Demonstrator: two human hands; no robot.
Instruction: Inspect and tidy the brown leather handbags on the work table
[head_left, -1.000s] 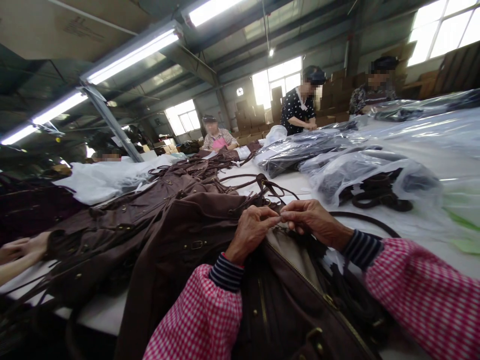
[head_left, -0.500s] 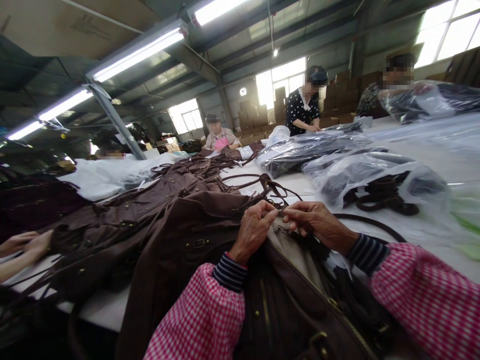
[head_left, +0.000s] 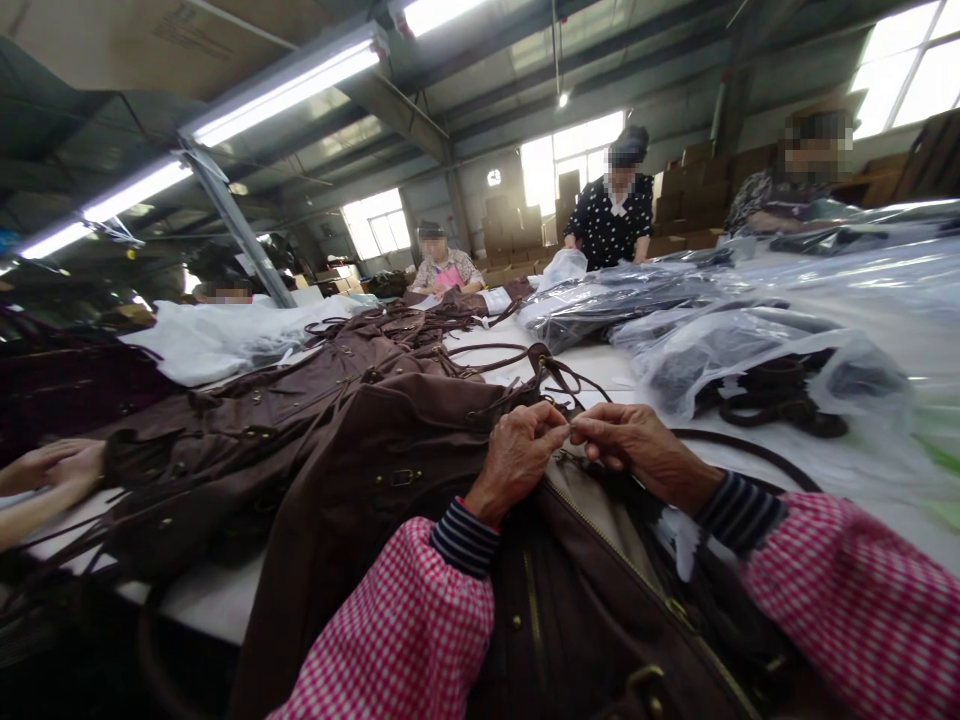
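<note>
In front of me lies a dark brown bag (head_left: 420,440) with brass fittings. Its long zipper (head_left: 622,560) is open and shows a beige lining (head_left: 600,500). Over the far end of that opening, my left hand (head_left: 521,450) is closed in a pinch, thumb against fingers. Facing it with tips almost touching, my right hand (head_left: 637,445) also pinches. Whatever lies between the fingertips is too small to make out. Just beyond my hands are a bag handle and thin straps (head_left: 555,370). A white tag (head_left: 681,545) hangs below my right wrist.
More brown bags (head_left: 300,400) are heaped along the table to the left and ahead. Bags in clear plastic (head_left: 765,370) lie at the right. Another person's hands (head_left: 56,475) are at the left edge. Several co-workers (head_left: 611,205) are at the far side.
My two hands stay pinched over the bag, with only a slight shift. The person in the dotted top has drawn their hands apart. My view has turned a little.
</note>
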